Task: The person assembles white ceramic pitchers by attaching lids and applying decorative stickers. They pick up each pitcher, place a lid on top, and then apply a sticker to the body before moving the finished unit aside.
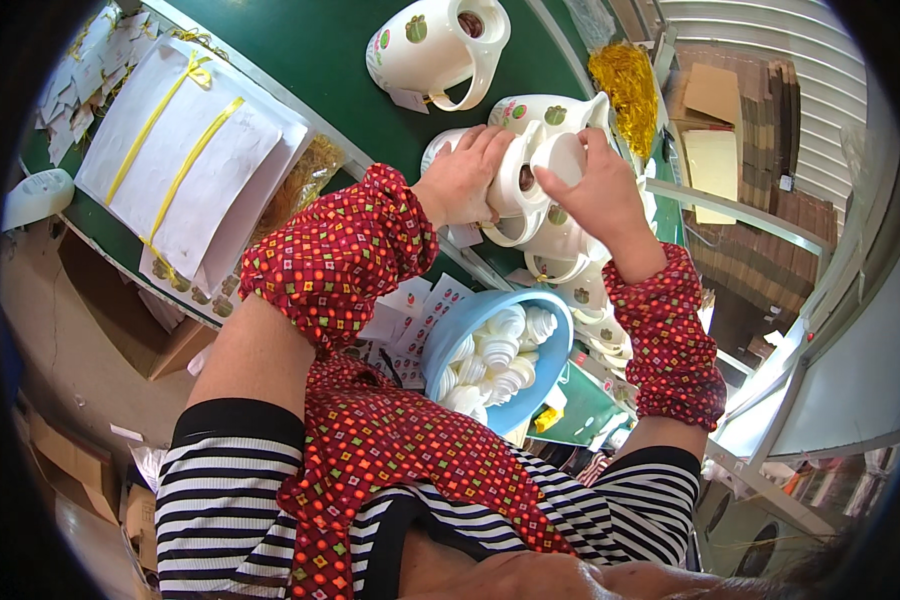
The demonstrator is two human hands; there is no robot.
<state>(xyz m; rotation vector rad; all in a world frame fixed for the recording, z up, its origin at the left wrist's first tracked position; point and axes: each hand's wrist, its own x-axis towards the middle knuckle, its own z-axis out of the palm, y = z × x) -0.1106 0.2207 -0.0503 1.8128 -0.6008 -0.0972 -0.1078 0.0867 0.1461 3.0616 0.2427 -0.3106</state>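
Observation:
My left hand [469, 176] rests on the side of a white vacuum jug [511, 184], which lies tilted with its mouth facing right. Between the thumb and fingers of my right hand [600, 187] is a round white plastic lid [560, 160], close beside that jug's mouth. Another white jug with a handle [439, 45] lies on the green table beyond my hands, its mouth showing a brownish inside. More white jugs [555, 112] stand close around the held one. Nearer my body, a light blue basin [562, 330] contains several white screw stoppers [499, 351].
White sheets tied with yellow ribbon [195, 142] lie at the left, beside a bag of gold cord [307, 176]. Gold tinsel [626, 86] sits at the table's right edge. Printed sticker sheets [420, 322] lie beside the basin. Stacked flat cardboard [765, 127] stands at the right.

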